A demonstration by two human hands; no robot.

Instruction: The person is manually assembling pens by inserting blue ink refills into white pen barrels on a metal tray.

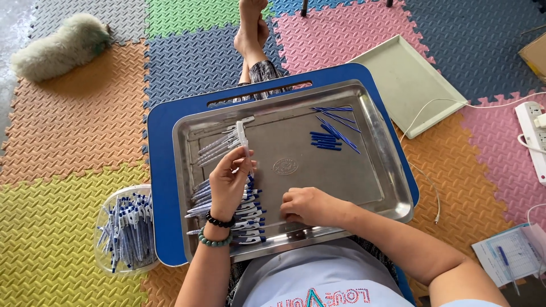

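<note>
Pens are being handled over a steel tray that rests on a blue lap board, itself carried across the legs of a seated person. The left hand is raised above the left half of the tray, and a clear pen barrel is gripped upright between its fingers and thumb. Two beaded bracelets, one dark and one pale green, are worn on that wrist. The right hand is laid low near the tray's near edge, knuckles up and fingers curled under; whether anything is pinched in it cannot be told. A row of white pens with blue clips is lined up along the near left part of the tray, just beside both hands, and more clear barrels are gathered toward the far left corner. A small cluster of thin blue refills is spread near the far right corner, well apart from the hands. A clear plastic tub filled with further pens is set on the foam floor mat beside the board's near left corner. A pale plastic tray is placed beyond the board's far right corner, and a white power strip is seen at the right edge of the mat.
</note>
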